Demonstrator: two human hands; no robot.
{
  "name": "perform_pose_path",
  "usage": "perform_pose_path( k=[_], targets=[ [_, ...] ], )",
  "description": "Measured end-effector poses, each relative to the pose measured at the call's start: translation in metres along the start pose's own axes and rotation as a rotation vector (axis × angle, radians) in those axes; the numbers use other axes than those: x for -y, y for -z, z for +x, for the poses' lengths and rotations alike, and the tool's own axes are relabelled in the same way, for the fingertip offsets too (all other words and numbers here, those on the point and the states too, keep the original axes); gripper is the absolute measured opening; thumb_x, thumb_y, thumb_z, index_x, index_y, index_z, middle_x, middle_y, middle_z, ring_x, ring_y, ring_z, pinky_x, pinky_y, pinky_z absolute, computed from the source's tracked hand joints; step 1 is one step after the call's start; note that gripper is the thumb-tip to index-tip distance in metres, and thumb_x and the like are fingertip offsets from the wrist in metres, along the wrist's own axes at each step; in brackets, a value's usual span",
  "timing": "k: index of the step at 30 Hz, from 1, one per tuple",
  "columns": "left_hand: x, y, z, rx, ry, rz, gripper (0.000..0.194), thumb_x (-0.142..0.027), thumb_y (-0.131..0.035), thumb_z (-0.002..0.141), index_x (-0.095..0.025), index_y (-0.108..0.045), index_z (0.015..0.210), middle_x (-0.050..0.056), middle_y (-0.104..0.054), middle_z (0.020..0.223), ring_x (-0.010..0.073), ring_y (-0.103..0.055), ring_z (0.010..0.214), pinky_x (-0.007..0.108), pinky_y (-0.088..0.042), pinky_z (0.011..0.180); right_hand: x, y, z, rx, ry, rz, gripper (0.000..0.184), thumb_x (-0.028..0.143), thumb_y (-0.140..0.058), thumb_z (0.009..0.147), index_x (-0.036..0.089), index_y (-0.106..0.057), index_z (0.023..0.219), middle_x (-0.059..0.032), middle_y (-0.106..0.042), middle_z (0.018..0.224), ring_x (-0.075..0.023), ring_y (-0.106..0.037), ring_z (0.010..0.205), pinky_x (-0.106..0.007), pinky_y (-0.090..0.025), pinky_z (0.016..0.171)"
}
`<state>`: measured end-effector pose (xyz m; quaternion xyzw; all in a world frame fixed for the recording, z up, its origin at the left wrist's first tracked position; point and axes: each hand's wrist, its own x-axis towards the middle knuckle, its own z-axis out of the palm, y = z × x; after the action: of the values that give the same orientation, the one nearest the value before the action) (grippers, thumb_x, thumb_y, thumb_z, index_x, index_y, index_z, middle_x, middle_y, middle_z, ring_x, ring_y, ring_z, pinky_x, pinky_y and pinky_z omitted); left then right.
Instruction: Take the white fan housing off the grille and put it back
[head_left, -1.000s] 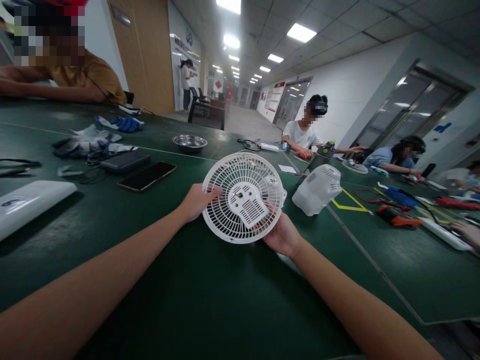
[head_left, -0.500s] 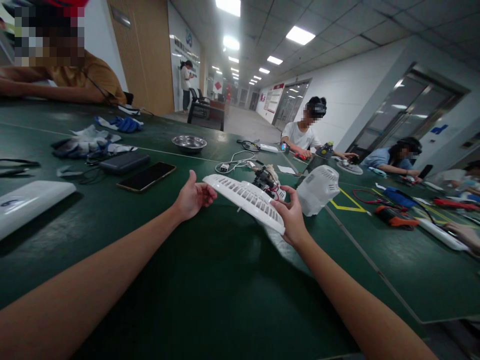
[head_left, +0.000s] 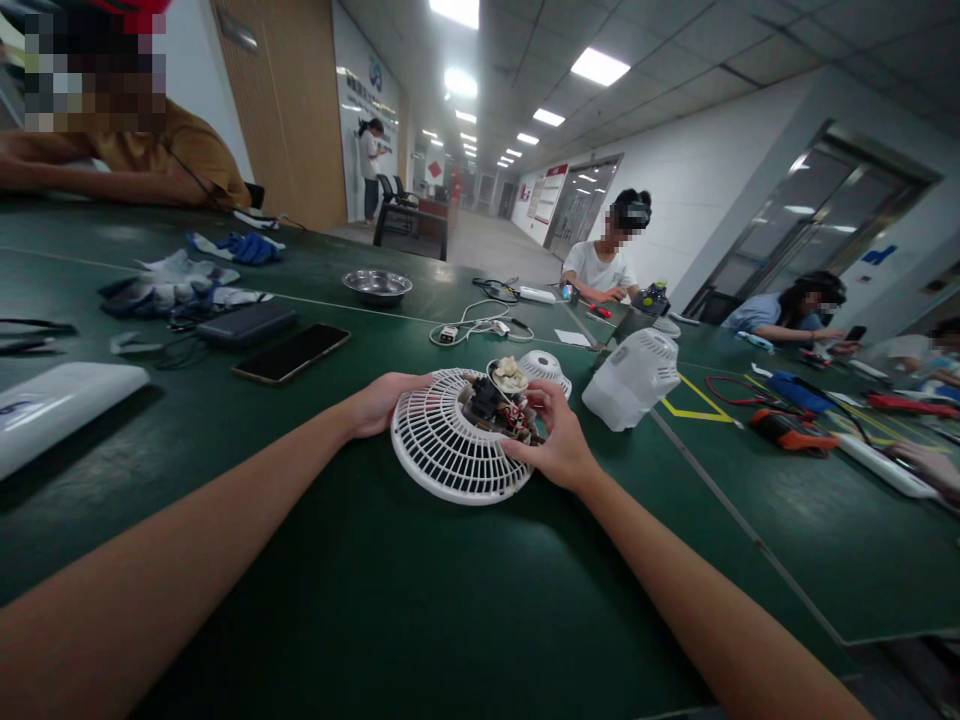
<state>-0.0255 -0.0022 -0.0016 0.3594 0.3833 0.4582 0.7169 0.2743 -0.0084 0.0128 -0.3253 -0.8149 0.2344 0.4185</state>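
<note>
On the round white plastic fan grille, the chunky black motor with red wires stands up in the middle, nearer the right hand that holds it, while the left hand touches the grille's left edge, its grip hidden.

Lit by glowing rectangular white ceiling panels, dim over dark green tabletop, hazy down grey-floored corridor, stretched toward edges.
</note>
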Motion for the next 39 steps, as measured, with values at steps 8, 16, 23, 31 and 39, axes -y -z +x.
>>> perform_pose_path(
  k=[8,16,23,31,39],
  targets=[
    [-0.001,-0.002,-0.003,-0.031,-0.009,0.05,0.022,-0.018,-0.063,0.09,-0.007,-0.071,0.107,0.019,-0.074,0.107,0.023,-0.074,0.09,0.034,-0.061,0.084,-0.001,0.016,0.003,-0.052,0.084,-0.195,0.025,0.042,-0.062,0.089,0.023,-0.06,0.105,-0.0049,-0.065,0.102,-0.0221,-0.059,0.093,-0.039,-0.047,0.088],
    [0.003,0.002,0.003,-0.023,-0.037,0.05,0.025,-0.021,-0.067,0.088,-0.006,-0.071,0.108,0.02,-0.073,0.111,0.0233,-0.074,0.092,0.035,-0.06,0.086,0.017,0.004,0.001,-0.159,0.07,-0.213,0.021,0.039,-0.068,0.085,0.023,-0.066,0.097,-0.0052,-0.07,0.095,-0.0215,-0.062,0.084,-0.037,-0.049,0.082],
    [0.004,0.002,0.003,-0.027,-0.03,0.042,0.024,-0.021,-0.068,0.087,-0.008,-0.072,0.107,0.02,-0.074,0.108,0.0221,-0.074,0.089,0.034,-0.06,0.084,0.023,-0.002,0.002,-0.202,-0.003,-0.2,0.021,0.039,-0.069,0.085,0.023,-0.069,0.098,-0.0056,-0.072,0.095,-0.0214,-0.062,0.082,-0.037,-0.05,0.078],
    [0.001,-0.003,0.0,-0.063,-0.034,0.053,0.021,-0.018,-0.065,0.089,-0.006,-0.071,0.105,0.018,-0.075,0.098,0.0195,-0.074,0.081,0.031,-0.061,0.078,0.025,-0.008,0.006,-0.228,0.006,-0.254,0.015,0.034,-0.068,0.086,0.022,-0.07,0.094,-0.0053,-0.071,0.091,-0.0208,-0.062,0.079,-0.036,-0.049,0.075],
    [0.0,-0.006,-0.004,-0.052,-0.033,0.06,0.02,-0.021,-0.066,0.088,-0.008,-0.071,0.102,0.017,-0.074,0.1,0.0201,-0.073,0.082,0.032,-0.06,0.078,0.025,-0.011,0.008,-0.236,0.0,-0.19,0.016,0.036,-0.061,0.09,0.023,-0.069,0.087,-0.0052,-0.07,0.09,-0.022,-0.062,0.082,-0.036,-0.048,0.078]
  ],
)
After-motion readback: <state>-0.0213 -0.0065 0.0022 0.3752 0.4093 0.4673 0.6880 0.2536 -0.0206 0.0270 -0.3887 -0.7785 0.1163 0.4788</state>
